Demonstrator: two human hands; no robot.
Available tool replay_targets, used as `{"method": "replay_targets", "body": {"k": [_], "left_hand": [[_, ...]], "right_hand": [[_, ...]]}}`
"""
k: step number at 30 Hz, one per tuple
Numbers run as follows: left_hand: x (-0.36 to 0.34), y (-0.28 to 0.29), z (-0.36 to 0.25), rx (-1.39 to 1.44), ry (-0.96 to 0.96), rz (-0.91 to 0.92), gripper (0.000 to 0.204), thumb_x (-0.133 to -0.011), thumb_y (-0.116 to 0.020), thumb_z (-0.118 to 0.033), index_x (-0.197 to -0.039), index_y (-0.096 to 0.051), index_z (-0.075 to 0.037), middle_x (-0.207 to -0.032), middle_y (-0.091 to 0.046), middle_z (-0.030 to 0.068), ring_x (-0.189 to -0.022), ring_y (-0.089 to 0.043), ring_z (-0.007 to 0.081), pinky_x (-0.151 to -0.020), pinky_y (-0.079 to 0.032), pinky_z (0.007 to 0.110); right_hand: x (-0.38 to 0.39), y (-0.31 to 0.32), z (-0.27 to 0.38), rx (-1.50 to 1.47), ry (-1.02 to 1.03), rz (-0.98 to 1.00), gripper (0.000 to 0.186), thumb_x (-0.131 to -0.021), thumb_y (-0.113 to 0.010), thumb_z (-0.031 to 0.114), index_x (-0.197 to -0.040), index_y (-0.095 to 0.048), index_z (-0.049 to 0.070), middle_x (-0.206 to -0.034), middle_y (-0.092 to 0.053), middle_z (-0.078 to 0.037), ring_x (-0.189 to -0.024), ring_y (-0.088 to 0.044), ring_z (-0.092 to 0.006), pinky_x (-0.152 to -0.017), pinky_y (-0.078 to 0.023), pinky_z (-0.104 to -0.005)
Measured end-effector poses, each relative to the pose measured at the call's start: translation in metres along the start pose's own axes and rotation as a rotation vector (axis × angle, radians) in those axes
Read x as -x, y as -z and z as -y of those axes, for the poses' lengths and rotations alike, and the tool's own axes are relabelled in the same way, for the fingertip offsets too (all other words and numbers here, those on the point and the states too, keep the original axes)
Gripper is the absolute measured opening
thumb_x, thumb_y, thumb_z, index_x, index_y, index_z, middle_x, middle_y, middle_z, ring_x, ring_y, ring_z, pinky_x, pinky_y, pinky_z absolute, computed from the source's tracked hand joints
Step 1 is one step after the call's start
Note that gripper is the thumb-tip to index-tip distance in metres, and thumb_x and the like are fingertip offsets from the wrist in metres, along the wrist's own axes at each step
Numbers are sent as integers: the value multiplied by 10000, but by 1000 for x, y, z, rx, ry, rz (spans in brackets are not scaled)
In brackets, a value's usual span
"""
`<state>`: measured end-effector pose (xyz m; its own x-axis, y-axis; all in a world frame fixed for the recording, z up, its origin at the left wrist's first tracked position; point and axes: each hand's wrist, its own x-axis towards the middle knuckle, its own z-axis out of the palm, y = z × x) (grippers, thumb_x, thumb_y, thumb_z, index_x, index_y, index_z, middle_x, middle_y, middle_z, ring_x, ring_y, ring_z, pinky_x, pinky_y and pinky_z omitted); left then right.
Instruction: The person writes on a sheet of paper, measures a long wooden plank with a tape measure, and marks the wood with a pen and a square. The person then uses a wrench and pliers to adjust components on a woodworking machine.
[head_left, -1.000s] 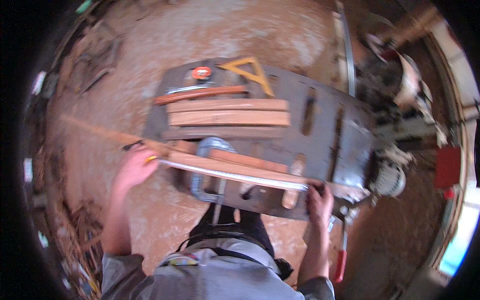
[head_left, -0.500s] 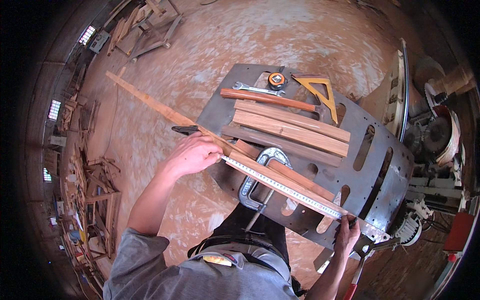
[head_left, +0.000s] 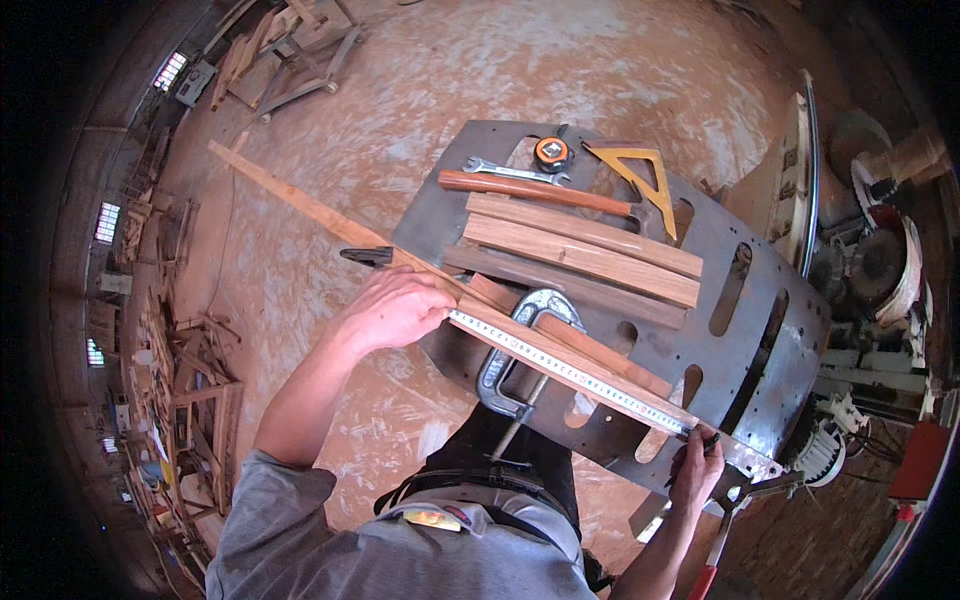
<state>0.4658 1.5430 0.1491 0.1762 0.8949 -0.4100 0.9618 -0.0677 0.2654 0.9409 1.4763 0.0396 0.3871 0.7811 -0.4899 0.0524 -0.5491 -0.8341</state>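
Observation:
A white measuring tape (head_left: 570, 368) lies stretched along the near edge of a long wooden strip (head_left: 600, 377). My left hand (head_left: 393, 308) is closed, pinching the tape's left end against the wood. At the other end, my right hand (head_left: 696, 472) is closed round a dark slim object (head_left: 709, 441), too small to make out, with its fingers beside the tape's end. A metal G-clamp (head_left: 497, 368) grips the strip near its middle, its screw hanging below. The strip lies over a grey slotted metal table (head_left: 735, 375). A long wooden piece (head_left: 290, 200) juts out past the table's left side.
Farther back on the table lie several wooden boards (head_left: 580, 262), a hammer (head_left: 535, 193), a wrench (head_left: 515, 173), an orange-black tape measure (head_left: 552, 153) and a yellow set square (head_left: 650, 185). Machinery with round blades (head_left: 878, 270) stands right. Red-handled pliers (head_left: 712, 560) hang near my right forearm.
My left hand has shifted slightly to the right along the strip with the tape's end. My right hand has moved a little to the right, its fingers still at the other end.

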Motion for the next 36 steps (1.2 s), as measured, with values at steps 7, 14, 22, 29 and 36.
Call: {"method": "replay_targets", "body": {"k": [7,14,22,29,36], "left_hand": [[-13,2,-7,-40,-80,-20,216,-895,-612,-222,-1028,-742,-113,-1003,-697,118,-997,-656,333,-862,-515,468],[-12,-7,-5,36,-39,-74,172,-851,-649,-132,-963,-745,-42,-870,-661,140,-904,-636,351,-793,-496,458],[-17,-5,-4,49,-33,-25,163,-834,-641,-98,-942,-737,-24,-772,-605,133,-792,-613,327,-702,-467,440],[-15,-8,0,68,-31,-29,162,-838,-632,-72,-943,-725,10,-787,-614,152,-791,-624,331,-701,-474,430],[-16,-5,-4,89,-3,8,169,-848,-630,-77,-960,-711,20,-794,-610,162,-796,-622,334,-706,-472,428]], "right_hand": [[-3,31,13,-486,-115,-82,381,-1008,-587,364,-943,-681,0,-697,-584,-17,-541,-509,-107,-436,-364,-251],[-8,50,25,-612,-137,-230,615,-1062,-305,547,-1055,-614,16,-731,-631,-129,-591,-645,-252,-556,-592,-462],[-14,35,15,-709,94,40,101,-965,-631,84,-1001,-556,26,-866,-670,-107,-783,-707,-208,-709,-634,-409],[-21,18,14,-717,15,125,188,-991,-631,160,-1002,-596,-24,-1065,-632,-132,-869,-693,-222,-821,-627,-413],[-25,15,16,-564,158,171,113,-929,-704,82,-914,-615,15,-873,-658,-56,-803,-647,-138,-776,-534,-292]]}}
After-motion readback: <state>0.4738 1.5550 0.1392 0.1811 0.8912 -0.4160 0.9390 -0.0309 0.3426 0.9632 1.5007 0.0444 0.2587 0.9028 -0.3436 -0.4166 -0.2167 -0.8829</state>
